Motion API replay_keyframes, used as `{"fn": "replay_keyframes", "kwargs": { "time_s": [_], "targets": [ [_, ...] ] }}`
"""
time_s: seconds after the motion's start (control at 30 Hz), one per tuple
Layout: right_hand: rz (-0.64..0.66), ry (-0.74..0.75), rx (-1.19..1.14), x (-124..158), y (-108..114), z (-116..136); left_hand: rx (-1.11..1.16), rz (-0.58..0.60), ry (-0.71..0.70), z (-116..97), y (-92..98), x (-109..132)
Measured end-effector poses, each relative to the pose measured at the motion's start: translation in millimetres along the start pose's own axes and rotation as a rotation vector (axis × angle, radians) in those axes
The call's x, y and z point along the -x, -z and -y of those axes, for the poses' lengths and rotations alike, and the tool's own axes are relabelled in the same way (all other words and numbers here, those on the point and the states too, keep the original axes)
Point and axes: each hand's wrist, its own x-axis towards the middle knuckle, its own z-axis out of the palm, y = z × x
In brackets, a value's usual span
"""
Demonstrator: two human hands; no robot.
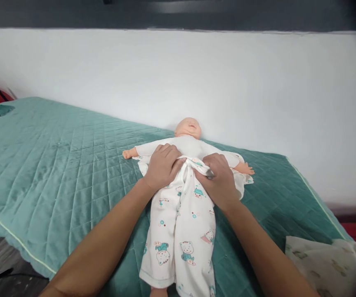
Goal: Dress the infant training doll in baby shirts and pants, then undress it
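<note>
At the lower right of the frame I am seeing a pale printed cloth (329, 264) lying on the green bed (66, 156). At bottom centre, the white pants (193, 231) are covering the legs of the doll (188, 128). Around mid-frame my left hand (165, 167) is gripping the left side of their waistband (190, 161), and my right hand (219, 177) is pinching the right side, where fabric is bunching. Beyond, the doll is lying face up, arms spreading sideways, its head resting near the white wall (165, 78).
</note>
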Motion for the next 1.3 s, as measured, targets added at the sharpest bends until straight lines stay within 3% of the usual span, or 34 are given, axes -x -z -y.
{"fn": "replay_keyframes", "kwargs": {
  "time_s": [0.23,0.4,0.63,0.77,0.87,1.0,1.13,1.3],
  "targets": [
    [0.062,0.058,0.066,1,3,-9,-0.001,0.012,0.099,5,0.5,5],
    [0.137,0.028,0.095,3,1,-19,0.020,-0.019,0.296,7,15.1,35],
    [0.135,0.124,0.145,9,2,-21,0.176,0.092,0.570,-32,47.7,94],
    [0.092,0.134,0.175,12,3,-14,0.307,0.141,0.580,-43,51.0,99],
    [0.085,0.107,0.202,23,7,-1,0.256,0.146,0.581,-42,49.1,94],
    [0.151,-0.009,0.199,56,19,28,0.175,0.141,0.559,-42,47.2,91],
    [0.228,-0.270,0.090,86,29,57,0.177,0.142,0.480,-41,47.2,93],
    [0.167,-0.492,-0.175,88,26,61,0.178,0.102,0.405,-41,45.3,91]
  ]
}}
